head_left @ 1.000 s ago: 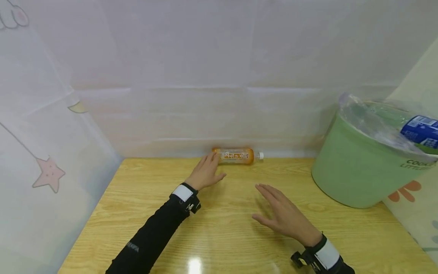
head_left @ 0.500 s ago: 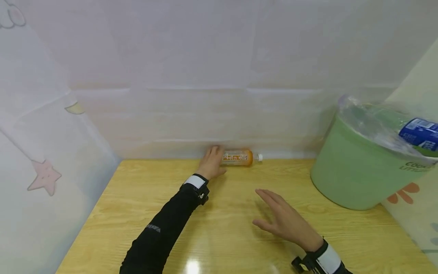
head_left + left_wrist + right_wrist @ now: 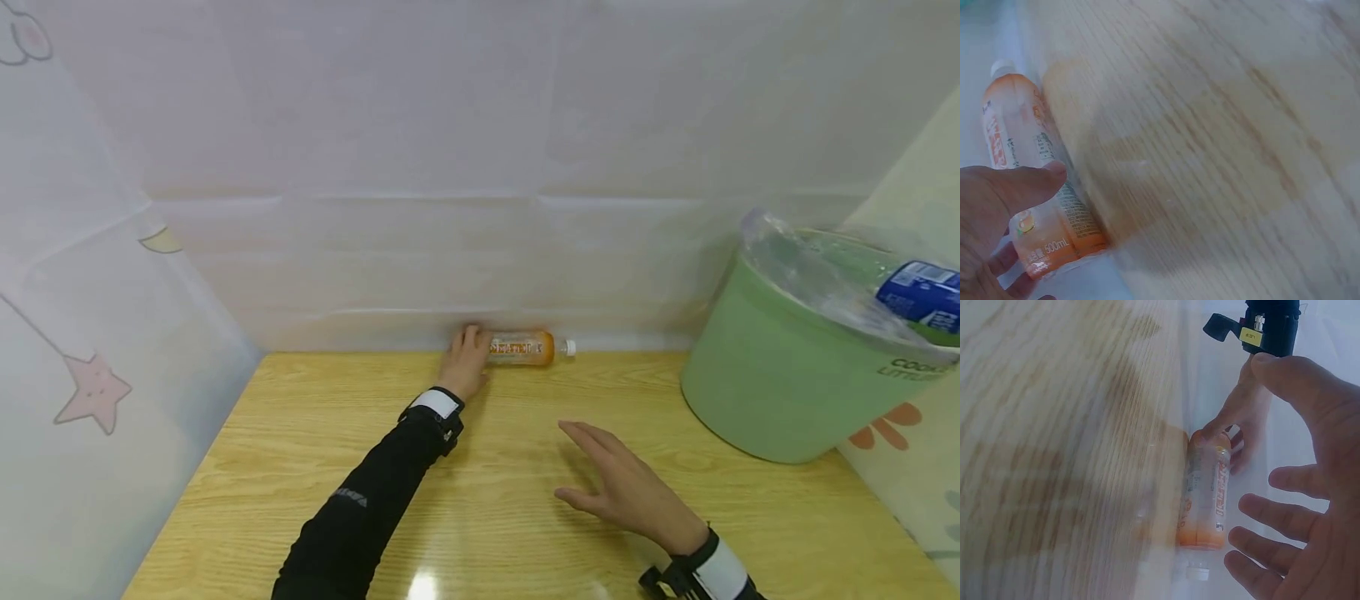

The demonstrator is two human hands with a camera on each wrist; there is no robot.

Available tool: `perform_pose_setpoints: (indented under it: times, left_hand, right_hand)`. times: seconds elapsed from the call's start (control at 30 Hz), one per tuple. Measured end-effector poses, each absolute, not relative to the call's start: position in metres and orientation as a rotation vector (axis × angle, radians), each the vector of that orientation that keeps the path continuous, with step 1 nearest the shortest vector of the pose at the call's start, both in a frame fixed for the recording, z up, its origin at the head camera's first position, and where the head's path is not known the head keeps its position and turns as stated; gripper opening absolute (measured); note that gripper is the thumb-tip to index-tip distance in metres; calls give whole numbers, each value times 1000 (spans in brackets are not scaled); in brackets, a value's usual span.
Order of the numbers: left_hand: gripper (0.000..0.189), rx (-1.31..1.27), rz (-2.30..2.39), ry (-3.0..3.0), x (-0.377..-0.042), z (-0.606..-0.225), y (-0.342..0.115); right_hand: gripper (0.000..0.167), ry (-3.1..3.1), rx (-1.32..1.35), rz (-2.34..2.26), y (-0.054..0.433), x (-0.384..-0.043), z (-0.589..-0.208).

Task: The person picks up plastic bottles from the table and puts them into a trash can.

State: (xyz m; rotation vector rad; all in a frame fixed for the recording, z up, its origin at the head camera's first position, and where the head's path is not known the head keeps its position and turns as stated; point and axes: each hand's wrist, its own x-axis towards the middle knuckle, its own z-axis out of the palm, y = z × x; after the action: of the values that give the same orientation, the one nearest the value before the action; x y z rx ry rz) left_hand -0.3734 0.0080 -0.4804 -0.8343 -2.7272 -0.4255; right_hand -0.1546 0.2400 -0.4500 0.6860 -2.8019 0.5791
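A clear plastic bottle (image 3: 521, 347) with an orange label and white cap lies on its side at the table's back edge, against the wall sheet. Its cap points right in the head view. My left hand (image 3: 463, 363) grips the bottle's base end. In the left wrist view the thumb (image 3: 1035, 184) lies across the label, and the other fingers curl round the far side, partly hidden. My right hand (image 3: 626, 483) hovers over the table, nearer to me, with spread fingers and nothing in it. The right wrist view has the bottle (image 3: 1205, 494) beyond those fingers.
On the right stands a light green bin (image 3: 787, 375) with a clear plastic liner over its rim. A bottle with a blue label (image 3: 922, 293) lies at its top. White sheets (image 3: 420, 167) line the back and sides of the wooden table (image 3: 315, 433).
My left hand has moved slightly right and round the bottle's base end, its fingers going from straight to curled about it. The right hand has hardly moved.
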Motion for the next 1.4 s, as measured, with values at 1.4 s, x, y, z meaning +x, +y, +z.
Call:
perform_pose_setpoints:
  times: [1.4]
  left_hand:
    - [65, -986, -507, -2499, -303, -416, -21]
  right_hand:
    - [93, -2550, 716, 431, 262, -167, -406]
